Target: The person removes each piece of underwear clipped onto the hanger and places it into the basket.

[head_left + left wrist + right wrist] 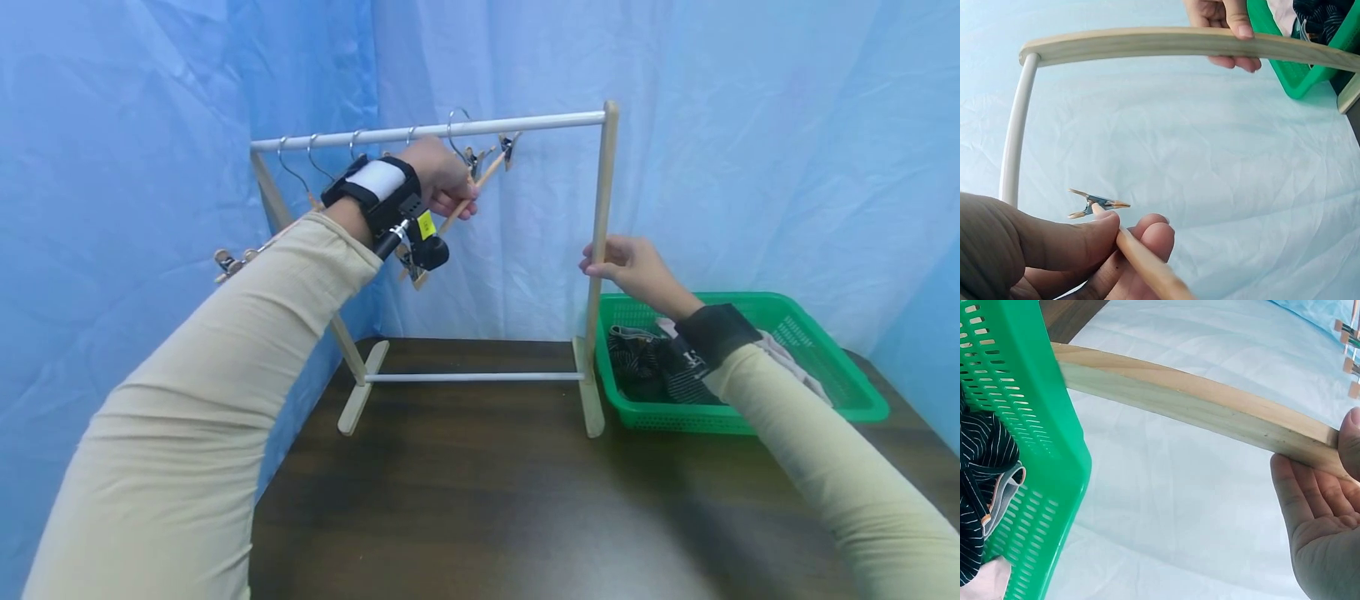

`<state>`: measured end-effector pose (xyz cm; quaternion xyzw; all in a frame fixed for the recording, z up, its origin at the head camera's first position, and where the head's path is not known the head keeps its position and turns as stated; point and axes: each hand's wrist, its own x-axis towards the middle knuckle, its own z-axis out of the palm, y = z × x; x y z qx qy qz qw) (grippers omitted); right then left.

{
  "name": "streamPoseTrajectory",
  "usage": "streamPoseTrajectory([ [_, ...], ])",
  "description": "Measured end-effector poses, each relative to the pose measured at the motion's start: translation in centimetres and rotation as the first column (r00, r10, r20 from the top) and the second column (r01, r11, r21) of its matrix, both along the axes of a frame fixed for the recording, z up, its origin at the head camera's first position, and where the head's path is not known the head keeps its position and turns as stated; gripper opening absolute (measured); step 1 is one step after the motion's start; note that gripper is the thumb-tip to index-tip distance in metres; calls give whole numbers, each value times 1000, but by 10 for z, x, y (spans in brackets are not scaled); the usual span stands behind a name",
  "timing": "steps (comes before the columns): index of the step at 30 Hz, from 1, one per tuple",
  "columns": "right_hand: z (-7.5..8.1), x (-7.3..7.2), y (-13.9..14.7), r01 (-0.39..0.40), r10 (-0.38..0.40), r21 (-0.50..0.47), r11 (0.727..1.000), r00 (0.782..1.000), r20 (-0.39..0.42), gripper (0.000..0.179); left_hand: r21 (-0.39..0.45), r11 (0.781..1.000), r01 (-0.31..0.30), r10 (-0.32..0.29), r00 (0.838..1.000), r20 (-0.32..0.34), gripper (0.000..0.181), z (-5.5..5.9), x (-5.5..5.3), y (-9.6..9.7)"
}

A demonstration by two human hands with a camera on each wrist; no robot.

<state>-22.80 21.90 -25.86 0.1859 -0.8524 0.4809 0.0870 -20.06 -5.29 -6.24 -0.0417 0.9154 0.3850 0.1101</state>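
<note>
My left hand (444,177) pinches the bar of a wooden clip hanger (489,173) between thumb and fingers, just under the white top rail (525,125) of a small garment rack. The hanger slants, and a clip (1099,205) shows at its far end in the left wrist view. A metal hook (451,125) loops over the rail above this hand. On the right, my right hand (633,265) grips the rack's wooden upright (602,192), thumb on one side and fingers on the other.
A green basket (817,333) with dark striped and pale clothes (645,358) stands right of the rack on the dark wooden table (480,483). Several more hangers hang along the rail's left part, partly behind my left arm. Blue and white cloth (697,100) closes off the back and sides.
</note>
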Motion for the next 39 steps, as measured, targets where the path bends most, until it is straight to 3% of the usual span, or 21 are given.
streamPoseTrajectory([
  [9, -2, 1, -1, -9, 9, -14, 1000, 1000, 2, 27, 46, 998, -48, 47, 998, 36, 14, -8, -8, -5],
  [15, -3, 1, -1, -7, 7, -14, 1000, 1000, -14, 25, 24, 998, -61, 60, 998, 26, 15, -11, -12, -9],
  [28, -3, 2, -1, -15, 15, 1, 1000, 999, -42, 24, -81, 997, 9, -7, 1000, 22, 13, -12, -16, -12],
  [36, -3, -2, 2, -13, 13, 0, 1000, 999, -41, 23, -69, 997, 32, -33, 999, -9, 15, -11, -13, -14],
  [39, -2, -4, 4, -15, 15, 0, 1000, 999, -36, 25, -144, 988, 51, -56, 998, -34, 19, -9, -13, -16],
])
